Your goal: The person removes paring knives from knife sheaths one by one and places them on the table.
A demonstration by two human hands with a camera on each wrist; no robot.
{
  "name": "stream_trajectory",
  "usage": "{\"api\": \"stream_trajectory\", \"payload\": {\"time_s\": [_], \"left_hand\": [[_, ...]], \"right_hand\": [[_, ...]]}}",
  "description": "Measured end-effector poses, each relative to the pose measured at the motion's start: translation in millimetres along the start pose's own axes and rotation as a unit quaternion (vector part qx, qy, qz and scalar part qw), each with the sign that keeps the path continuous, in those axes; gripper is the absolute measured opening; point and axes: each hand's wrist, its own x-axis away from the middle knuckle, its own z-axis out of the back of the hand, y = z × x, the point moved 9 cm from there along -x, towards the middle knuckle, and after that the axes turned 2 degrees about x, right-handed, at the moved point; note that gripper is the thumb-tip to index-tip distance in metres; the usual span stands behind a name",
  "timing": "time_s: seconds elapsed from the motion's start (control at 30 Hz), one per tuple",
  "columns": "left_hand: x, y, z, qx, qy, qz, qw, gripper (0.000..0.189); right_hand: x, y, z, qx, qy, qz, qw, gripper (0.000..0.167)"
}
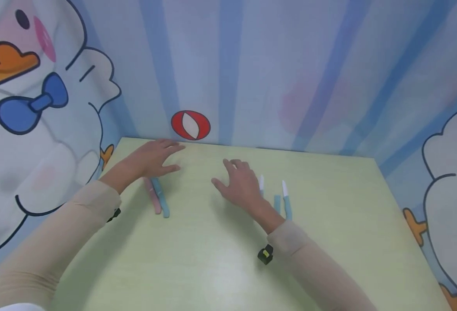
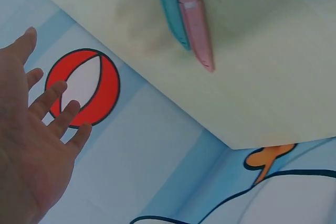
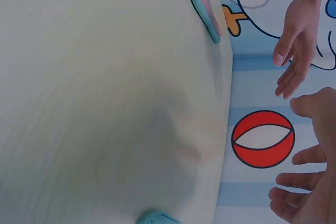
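My left hand (image 1: 156, 157) hovers above the table's back left, fingers spread and holding nothing. Below it a pink knife (image 1: 152, 196) and a blue knife (image 1: 160, 198) lie side by side, both apparently sheathed; the left wrist view shows the pink knife (image 2: 195, 22) and the blue knife (image 2: 172, 11) closer. My right hand (image 1: 244, 183), loosely bent and likewise holding nothing, is in the air near the middle. Just right of it lies a blue-handled knife (image 1: 287, 201) with a bare white blade. A second white blade (image 1: 261, 183) is partly hidden by that hand, with a short blue piece (image 1: 277, 203) between them.
The pale yellow table (image 1: 197, 250) ends at the back against a blue striped cloth (image 1: 259, 77) with cartoon prints. More printed cloth walls off both sides. A black wrist device (image 1: 266, 255) hangs under the right sleeve.
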Motion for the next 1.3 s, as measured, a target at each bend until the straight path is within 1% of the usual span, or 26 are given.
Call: {"api": "stream_trajectory", "payload": {"time_s": [0.13, 0.27, 0.37, 0.43, 0.5, 0.6, 0.7, 0.87, 1.03, 1.17, 1.3], "left_hand": [[5.5, -9.8, -7.2, -0.005, -0.014, 0.014, 0.9998, 0.068], [12.3, -18.9, -15.9, -0.013, -0.031, 0.027, 0.9991, 0.063], [16.5, -25.5, -24.3, -0.042, -0.035, 0.017, 0.9983, 0.058], [18.4, -28.2, -30.0, -0.066, -0.029, 0.003, 0.9974, 0.055], [19.6, -27.6, -34.0, -0.082, -0.023, -0.012, 0.9963, 0.052], [20.8, -23.4, -37.7, -0.088, -0.017, -0.028, 0.9956, 0.051], [21.9, -22.2, -41.7, -0.088, -0.026, -0.033, 0.9952, 0.051], [24.7, -27.7, -49.3, -0.088, -0.048, -0.019, 0.9948, 0.049], [27.7, -33.8, -55.9, -0.080, -0.049, -0.011, 0.9956, 0.043], [29.8, -37.9, -64.2, -0.059, -0.048, -0.007, 0.9971, 0.039], [33.0, -40.6, -67.4, -0.042, -0.042, 0.001, 0.9982, 0.036]], "right_hand": [[1.8, -6.3, -9.3, -0.010, -0.001, 0.000, 1.0000, 0.073], [2.2, -17.9, -18.3, -0.015, 0.000, 0.014, 0.9998, 0.073], [2.4, -29.3, -25.5, -0.017, -0.003, 0.029, 0.9994, 0.071], [2.7, -36.8, -30.0, -0.013, -0.004, 0.039, 0.9991, 0.068], [2.8, -43.3, -34.3, -0.007, -0.005, 0.047, 0.9988, 0.066], [2.0, -51.8, -40.6, 0.004, -0.005, 0.057, 0.9983, 0.063], [0.6, -60.5, -46.7, 0.008, -0.011, 0.066, 0.9978, 0.062], [-0.5, -75.4, -54.3, -0.007, -0.032, 0.065, 0.9973, 0.061], [-1.2, -88.8, -62.3, -0.008, -0.047, 0.069, 0.9965, 0.059], [-0.9, -98.6, -72.1, 0.007, -0.047, 0.087, 0.9950, 0.055], [1.3, -109.3, -79.3, 0.020, -0.041, 0.106, 0.9933, 0.052]]}}
